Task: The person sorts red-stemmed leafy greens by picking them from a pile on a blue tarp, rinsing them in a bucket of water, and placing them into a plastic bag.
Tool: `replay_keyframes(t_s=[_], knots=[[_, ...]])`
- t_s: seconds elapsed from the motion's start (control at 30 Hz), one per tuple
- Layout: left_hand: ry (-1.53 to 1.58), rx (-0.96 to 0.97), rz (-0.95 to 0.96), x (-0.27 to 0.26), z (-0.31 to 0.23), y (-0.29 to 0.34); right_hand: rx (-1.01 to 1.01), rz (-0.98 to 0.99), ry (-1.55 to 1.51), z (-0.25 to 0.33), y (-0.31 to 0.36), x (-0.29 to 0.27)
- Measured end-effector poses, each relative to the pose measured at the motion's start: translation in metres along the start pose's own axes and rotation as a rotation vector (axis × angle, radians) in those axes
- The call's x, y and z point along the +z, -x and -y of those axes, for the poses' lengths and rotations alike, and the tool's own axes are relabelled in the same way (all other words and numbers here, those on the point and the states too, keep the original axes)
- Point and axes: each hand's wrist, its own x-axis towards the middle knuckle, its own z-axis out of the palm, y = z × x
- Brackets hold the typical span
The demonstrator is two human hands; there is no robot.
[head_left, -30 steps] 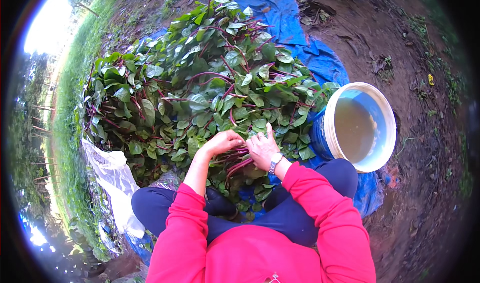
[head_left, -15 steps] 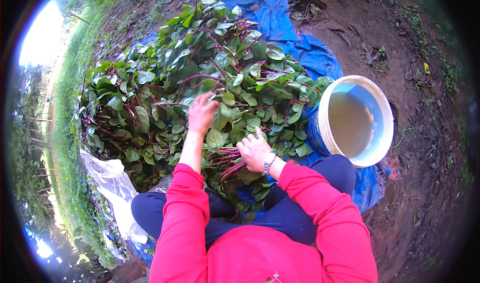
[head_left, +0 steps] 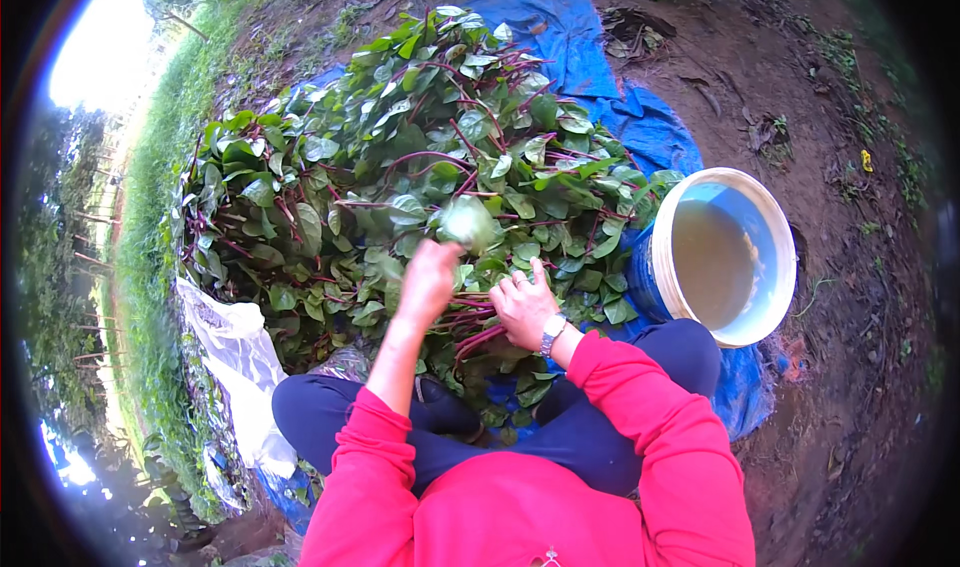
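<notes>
A big heap of Malabar spinach (head_left: 350, 187), green leaves on purple-red stems, spreads in front of me. My right hand (head_left: 524, 307), with a watch at the wrist, is closed round a bunch of purple stems (head_left: 472, 325) low at the near side of the heap. To its left, my left hand (head_left: 430, 279) is closed and smeared by motion. A blurred leafy sprig (head_left: 467, 224) sticks out from its far side; the grip on its stem is partly hidden. Both hands are over the heap's near part, a little apart.
A white-rimmed bucket (head_left: 660, 267) of cloudy water stands right of the heap, beside my right knee. Under the heap lies a blue tarp (head_left: 575, 52). White plastic sheeting (head_left: 240, 357) lies by my left knee. Brown soil (head_left: 840, 387) extends on the right, grass (head_left: 160, 247) on the left.
My left hand has drawn back toward me and slightly right, bringing a leafy sprig with it. The right hand still holds the bunch. The whole view has shifted slightly.
</notes>
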Motion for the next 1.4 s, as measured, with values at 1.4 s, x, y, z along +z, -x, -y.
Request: replay_keyframes(t_s=[1.4], knots=[[0.08,-0.289,0.248,0.056,0.031,-0.055,0.051,-0.028,-0.007,-0.009,-0.004,0.012]])
